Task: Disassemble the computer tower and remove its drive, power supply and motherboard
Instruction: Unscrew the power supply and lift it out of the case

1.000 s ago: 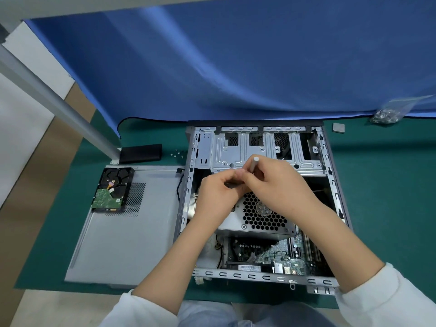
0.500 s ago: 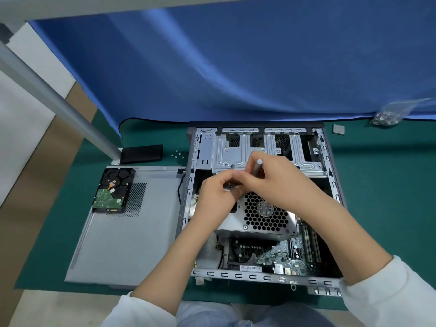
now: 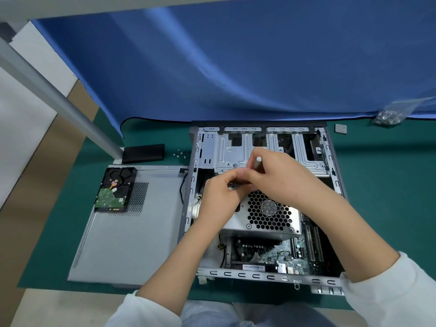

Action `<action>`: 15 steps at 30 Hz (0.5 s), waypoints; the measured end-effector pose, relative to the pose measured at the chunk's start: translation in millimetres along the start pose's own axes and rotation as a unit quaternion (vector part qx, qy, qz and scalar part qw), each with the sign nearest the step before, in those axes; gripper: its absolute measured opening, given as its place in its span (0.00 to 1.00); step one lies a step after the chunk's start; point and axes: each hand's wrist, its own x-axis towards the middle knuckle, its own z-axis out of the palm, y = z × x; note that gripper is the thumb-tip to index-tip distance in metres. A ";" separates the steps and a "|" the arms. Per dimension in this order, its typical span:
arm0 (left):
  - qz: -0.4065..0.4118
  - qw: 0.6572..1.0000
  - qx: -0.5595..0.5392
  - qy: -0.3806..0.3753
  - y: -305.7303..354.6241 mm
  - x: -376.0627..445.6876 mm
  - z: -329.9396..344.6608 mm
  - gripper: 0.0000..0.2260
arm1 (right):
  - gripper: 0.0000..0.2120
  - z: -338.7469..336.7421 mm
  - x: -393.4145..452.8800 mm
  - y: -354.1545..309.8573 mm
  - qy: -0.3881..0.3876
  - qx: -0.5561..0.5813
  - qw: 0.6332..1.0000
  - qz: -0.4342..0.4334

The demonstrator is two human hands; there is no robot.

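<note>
Holding a grey screwdriver (image 3: 257,163) in the right hand (image 3: 280,178) mid-frame, tilted further than before, left hand (image 3: 220,197) pinching near its tip above the power supply (image 3: 266,215), likely still screwed in.

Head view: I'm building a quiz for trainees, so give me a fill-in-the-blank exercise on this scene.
1. The hard drive lies on the removed side ____.
2. The right hand holds a grey ____.
3. The power supply with the honeycomb grille sits ____ the case.
4. The loose screws lie on the ____ mat.

Missing words: panel; screwdriver; inside; green
</note>
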 end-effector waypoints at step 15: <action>0.009 0.999 0.029 0.011 -5.5 -2.4 -0.4 0.19 | 0.06 -2.9 -1.8 -8.3 -0.039 -0.033 0.999 -0.003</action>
